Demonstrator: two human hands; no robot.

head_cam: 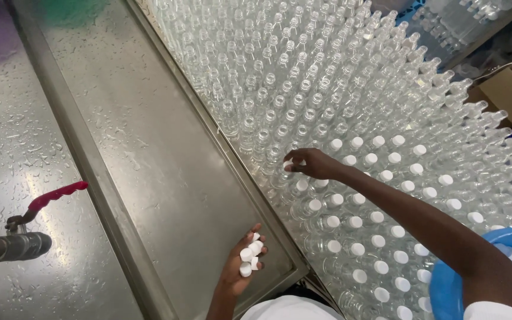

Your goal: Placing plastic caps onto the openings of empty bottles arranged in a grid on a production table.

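The right hand (pixel 312 163) is pinching a white cap (pixel 288 166) onto a clear bottle (pixel 275 155); the left hand (pixel 241 266) is cupping spare caps (pixel 250 255). Bottles nearer than the right hand are wearing caps; the many rows beyond it are standing open, most of the job remaining.

Clear bottles (pixel 327 89) stand packed neck to neck across the upper and right frame, with no gap for fingers between them; passage there is only above their tops. The wet steel trough (pixel 149 148) running diagonally through the centre lies open. At left, the red-handled valve (pixel 48 201) juts over the counter (pixel 7 148). A blue bowl (pixel 445 290) blocks the lower right corner.
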